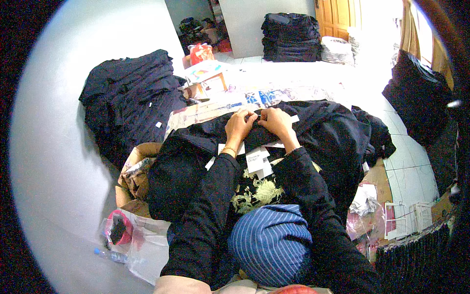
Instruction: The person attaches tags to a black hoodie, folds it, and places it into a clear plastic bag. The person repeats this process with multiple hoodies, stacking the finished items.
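Observation:
A black garment [338, 125] is spread in front of me and over my lap. My left hand [238, 128] and my right hand [278, 123] meet at its upper middle, fingertips pinched close together. Between them shows a tiny light bit, too small to name; the fingers hide the rest. Beside the right hand a white tag [294, 118] sticks out. Several white cards lie below my wrists, among them a printed card [255, 159]. Under the cards is black cloth with a pale flower print [267, 191].
At the left stands a heap of black garments [132, 98], with an open cardboard box [138, 169] nearer me. A folded black stack [291, 37] is at the back. Lower left lie a pink-rimmed container [120, 228] and a plastic bottle [110, 255]. More dark clothing [416, 98] hangs at the right.

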`<state>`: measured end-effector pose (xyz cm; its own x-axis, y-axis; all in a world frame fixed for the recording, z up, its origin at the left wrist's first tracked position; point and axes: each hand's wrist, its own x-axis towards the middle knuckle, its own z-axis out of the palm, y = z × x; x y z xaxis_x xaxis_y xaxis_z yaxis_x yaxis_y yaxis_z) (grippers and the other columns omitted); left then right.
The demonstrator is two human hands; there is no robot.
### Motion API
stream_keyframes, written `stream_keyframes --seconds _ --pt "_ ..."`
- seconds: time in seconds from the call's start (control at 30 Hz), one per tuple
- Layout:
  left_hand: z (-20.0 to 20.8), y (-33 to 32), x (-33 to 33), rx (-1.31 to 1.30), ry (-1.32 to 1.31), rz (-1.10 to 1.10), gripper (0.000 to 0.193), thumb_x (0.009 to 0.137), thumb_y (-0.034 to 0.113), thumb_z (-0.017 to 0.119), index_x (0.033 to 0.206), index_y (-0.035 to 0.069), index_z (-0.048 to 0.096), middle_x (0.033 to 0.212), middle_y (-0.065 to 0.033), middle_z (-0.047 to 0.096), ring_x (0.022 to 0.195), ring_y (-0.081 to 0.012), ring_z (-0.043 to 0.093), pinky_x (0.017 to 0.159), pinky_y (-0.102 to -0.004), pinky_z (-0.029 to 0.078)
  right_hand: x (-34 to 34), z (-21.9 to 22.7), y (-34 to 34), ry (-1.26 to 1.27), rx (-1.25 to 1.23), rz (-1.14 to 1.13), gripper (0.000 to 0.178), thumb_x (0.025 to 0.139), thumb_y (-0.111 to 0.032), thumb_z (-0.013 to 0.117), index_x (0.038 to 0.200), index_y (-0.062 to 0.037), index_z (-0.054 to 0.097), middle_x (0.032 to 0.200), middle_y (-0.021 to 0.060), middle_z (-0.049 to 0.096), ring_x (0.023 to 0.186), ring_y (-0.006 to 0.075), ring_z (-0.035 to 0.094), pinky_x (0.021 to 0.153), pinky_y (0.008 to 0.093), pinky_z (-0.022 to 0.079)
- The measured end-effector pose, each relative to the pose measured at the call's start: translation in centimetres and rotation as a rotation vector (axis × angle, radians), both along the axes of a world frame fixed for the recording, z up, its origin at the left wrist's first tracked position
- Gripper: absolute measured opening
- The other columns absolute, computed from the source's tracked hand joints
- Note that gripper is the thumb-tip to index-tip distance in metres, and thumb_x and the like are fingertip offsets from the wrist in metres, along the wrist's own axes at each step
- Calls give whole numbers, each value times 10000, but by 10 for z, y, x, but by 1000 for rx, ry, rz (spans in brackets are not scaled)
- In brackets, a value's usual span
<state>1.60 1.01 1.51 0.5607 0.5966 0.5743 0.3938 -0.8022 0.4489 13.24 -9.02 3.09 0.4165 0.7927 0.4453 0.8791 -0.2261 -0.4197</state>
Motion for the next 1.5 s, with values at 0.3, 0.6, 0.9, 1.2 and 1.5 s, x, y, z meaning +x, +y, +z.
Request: stream_keyframes --seconds 0.3,0.6,0.9,1.2,1.5 --pt "-1 -1 0 68 -59 -126 298 848 366 570 883 79 645 931 -128 612 777 -319 617 680 -393 494 -2 -8 7 -53 189 -51 183 764 -272 598 804 -104 659 724 153 646 680 331 641 616 429 510" --pt "-7 13 2 -68 -3 -171 362 864 396 539 925 63 668 992 -148 621 908 -313 596 802 -372 465 -2 -8 7 -143 150 -19 179 775 -293 596 808 -129 660 713 144 643 662 321 638 598 428 504" --pt "-18 29 6 -68 -66 -224 359 844 412 551 938 84 664 1003 -134 633 834 -301 616 720 -385 486 -5 -7 9 -159 224 8 170 779 -291 590 786 -127 636 673 140 632 650 323 635 570 443 491" --pt "-15 24 4 -85 -66 -235 372 833 418 576 932 70 664 982 -135 630 816 -290 614 722 -351 482 -4 -11 7 -220 164 23 139 763 -259 613 801 -126 619 672 135 626 648 317 633 582 433 493" --pt "-16 27 6 -71 -80 -279 405 856 425 537 934 50 668 980 -149 635 867 -305 611 758 -342 476 -9 -7 10 -266 197 -49 128 762 -230 610 806 -111 607 672 140 627 650 320 636 574 425 495"
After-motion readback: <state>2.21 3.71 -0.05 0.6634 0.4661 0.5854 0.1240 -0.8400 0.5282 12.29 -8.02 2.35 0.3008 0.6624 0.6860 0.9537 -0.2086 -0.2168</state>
